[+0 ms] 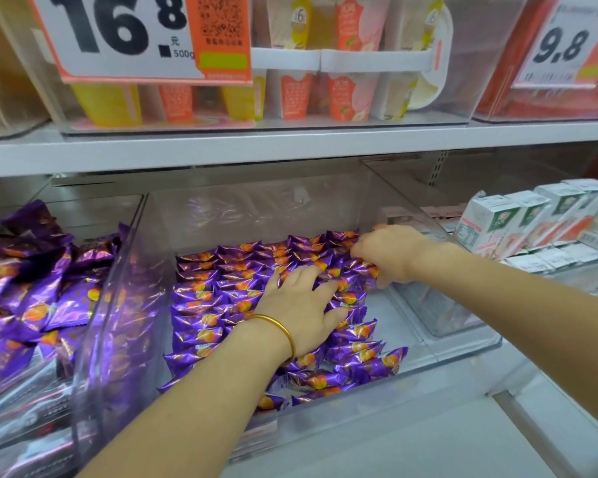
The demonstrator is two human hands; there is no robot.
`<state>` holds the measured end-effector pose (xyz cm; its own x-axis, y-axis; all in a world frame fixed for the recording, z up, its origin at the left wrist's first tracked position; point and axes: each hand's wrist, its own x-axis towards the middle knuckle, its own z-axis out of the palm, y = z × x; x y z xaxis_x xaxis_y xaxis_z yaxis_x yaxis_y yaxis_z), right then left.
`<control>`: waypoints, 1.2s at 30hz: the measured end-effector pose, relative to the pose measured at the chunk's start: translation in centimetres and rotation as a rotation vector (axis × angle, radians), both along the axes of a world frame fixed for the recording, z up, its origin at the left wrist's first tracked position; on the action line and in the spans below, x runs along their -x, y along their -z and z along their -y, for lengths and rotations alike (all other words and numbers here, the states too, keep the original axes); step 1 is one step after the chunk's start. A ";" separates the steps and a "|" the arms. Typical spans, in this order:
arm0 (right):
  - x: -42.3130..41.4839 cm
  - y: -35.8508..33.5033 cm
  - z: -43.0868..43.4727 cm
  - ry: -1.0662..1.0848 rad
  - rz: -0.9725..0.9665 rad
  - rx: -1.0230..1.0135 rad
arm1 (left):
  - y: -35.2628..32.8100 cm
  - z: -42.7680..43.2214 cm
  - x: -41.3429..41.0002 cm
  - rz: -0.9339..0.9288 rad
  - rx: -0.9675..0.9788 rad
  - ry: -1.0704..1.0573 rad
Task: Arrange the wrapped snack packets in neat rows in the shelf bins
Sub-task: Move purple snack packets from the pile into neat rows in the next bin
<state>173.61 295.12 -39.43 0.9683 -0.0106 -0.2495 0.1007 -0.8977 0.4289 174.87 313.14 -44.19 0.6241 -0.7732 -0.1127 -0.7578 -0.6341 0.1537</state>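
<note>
Clear bin [118,305]: on the lower shelf, holding the packets.
Purple snack packets [201,319]: in rows across the bin floor.
Left hand [301,305]: fingers spread, pressing flat on the rows.
Right hand [387,253]: curled over the back-right packets; whether it pinches one, cannot tell.
Gold bangle [280,331]: on the left wrist.

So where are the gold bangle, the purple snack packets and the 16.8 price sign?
gold bangle [283,331]: head view, band over the left wrist.
purple snack packets [201,305]: head view, one packet in the left row.
16.8 price sign [118,29]: head view, the big 6.
</note>
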 end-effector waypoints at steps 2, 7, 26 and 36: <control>-0.2 0.1 0.1 0.049 -0.045 -0.042 | 0.1 -0.1 0.0 0.011 0.009 0.000; 0.4 1.7 -0.5 0.076 0.069 -0.004 | 0.1 -0.2 -0.1 0.008 0.005 0.010; 4.3 -1.6 -3.9 0.122 0.415 -0.419 | -5.8 -4.6 1.7 0.081 0.162 0.006; 4.0 -6.8 -24.0 -0.311 0.598 -1.056 | -9.4 -22.7 2.3 0.367 0.708 -0.365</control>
<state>169.58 319.15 -32.60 0.8584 0.1757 0.4820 0.4077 -0.8038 -0.4332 172.56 335.81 -34.79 0.7487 -0.3307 0.5745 -0.6052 -0.6946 0.3889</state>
